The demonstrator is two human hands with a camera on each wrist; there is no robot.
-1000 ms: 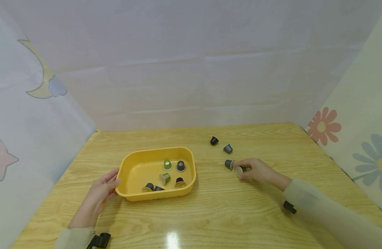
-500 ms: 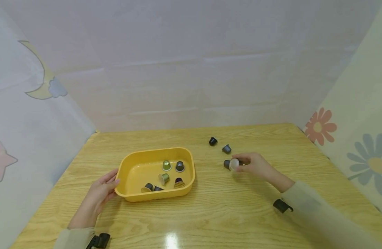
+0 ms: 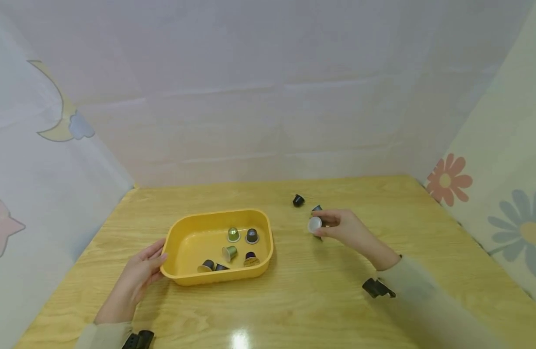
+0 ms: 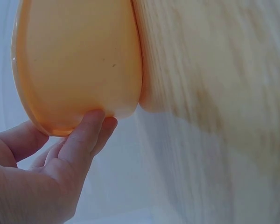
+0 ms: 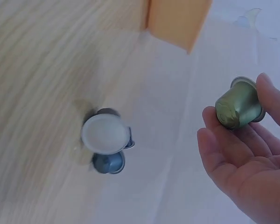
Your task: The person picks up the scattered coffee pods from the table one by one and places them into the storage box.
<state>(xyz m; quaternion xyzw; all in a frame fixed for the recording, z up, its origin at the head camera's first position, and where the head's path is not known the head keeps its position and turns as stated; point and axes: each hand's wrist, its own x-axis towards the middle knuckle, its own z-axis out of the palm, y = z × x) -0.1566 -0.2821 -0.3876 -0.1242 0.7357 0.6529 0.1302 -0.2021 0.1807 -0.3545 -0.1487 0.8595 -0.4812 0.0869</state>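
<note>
At its left end, the yellow plastic basin (image 3: 173,278) is gripped by my left hand (image 3: 138,271), thumb by the rim and fingers against the outer wall in the left wrist view. Several coffee capsules lie inside, among them a bright green capsule (image 3: 234,234) and a dark capsule (image 3: 252,236). My right hand (image 3: 348,232), right of the basin, pinches a green coffee capsule (image 5: 240,105) between thumb and fingers. Its pale lid faces the head camera. Below it on the table, a pale-lidded capsule (image 5: 106,134) and a blue-grey capsule (image 5: 108,162) show in the right wrist view.
A black capsule (image 3: 298,200) lies further back on the wooden table (image 3: 294,305). A pale cloth wall (image 3: 250,121) stands behind the table, and printed side walls flank it. The right hand partly covers the nearer loose capsules in the head view.
My right hand has lifted the green capsule and moved left with it, over the loose capsules. The left hand and the basin stay where they were.
</note>
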